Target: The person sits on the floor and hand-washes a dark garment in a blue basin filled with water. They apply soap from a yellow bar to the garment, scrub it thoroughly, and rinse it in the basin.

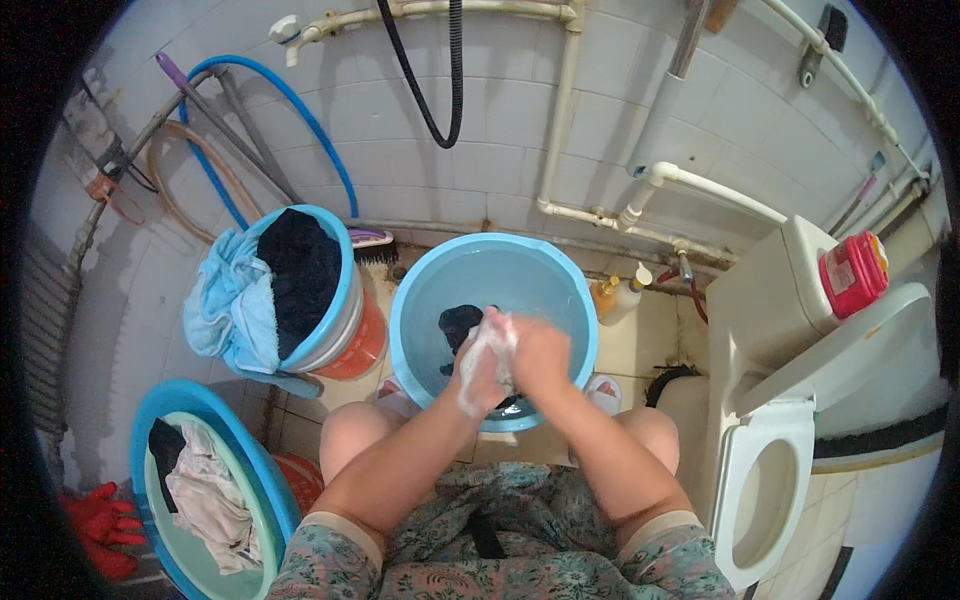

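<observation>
A light blue basin point(415, 270) stands on the floor between my feet with water in it. Over its middle my left hand point(482, 372) is closed and coated in white suds. Pressed close to it, my right hand point(542, 355) is curled and blurred by motion. White lather point(492, 345) covers whatever lies between the two hands, so I cannot make it out. A dark piece of cloth point(459, 325) sits in the basin just left of my hands, and more dark fabric shows below them.
Left of the basin, a bucket point(345, 290) holds a light blue towel point(235, 300) and black cloth point(298, 265). Nearer, a green basin point(262, 530) with clothes rests inside a blue one point(165, 405). Red gloves point(103, 525) lie beside it. Pump bottles point(625, 297) and a toilet point(765, 500) stand right.
</observation>
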Available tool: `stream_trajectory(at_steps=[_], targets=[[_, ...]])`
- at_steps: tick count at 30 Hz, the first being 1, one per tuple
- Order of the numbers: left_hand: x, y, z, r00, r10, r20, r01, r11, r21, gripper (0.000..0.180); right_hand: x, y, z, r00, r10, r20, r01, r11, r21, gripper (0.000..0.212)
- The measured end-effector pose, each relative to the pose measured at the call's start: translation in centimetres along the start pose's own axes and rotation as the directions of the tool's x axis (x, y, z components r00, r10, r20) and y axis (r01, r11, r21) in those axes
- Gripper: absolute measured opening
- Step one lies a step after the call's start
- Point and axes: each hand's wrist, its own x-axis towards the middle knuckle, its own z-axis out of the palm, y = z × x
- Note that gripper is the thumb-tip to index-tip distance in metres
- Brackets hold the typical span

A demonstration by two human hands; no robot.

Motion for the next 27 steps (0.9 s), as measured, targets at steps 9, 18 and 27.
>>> stream_trajectory(at_steps=[9,18,27], targets=[[-2.4,0.8,3.5,0.974,-0.104,0.203,0.120,0.991,-0.066,0.045,1.9,3.2,-0.2,0.936,0.351,-0.035,-0.296,0.836,0.461,0.021],[1.1,1.3,-2.5,0.940,-0.220,0.262,0.331,0.781,-0.530,0.023,-2.4,-1.9,0.7,0.952,-0.276,-0.131,0.266,0.960,-0.084,0.010],[3.5,-0.9,-6.5,0.626,-0.045,0.778,0.334,0.917,-0.216,0.052,-1.0,-3.0,0.4,0.968,-0.238,-0.074,0.212,0.944,-0.253,0.009]])
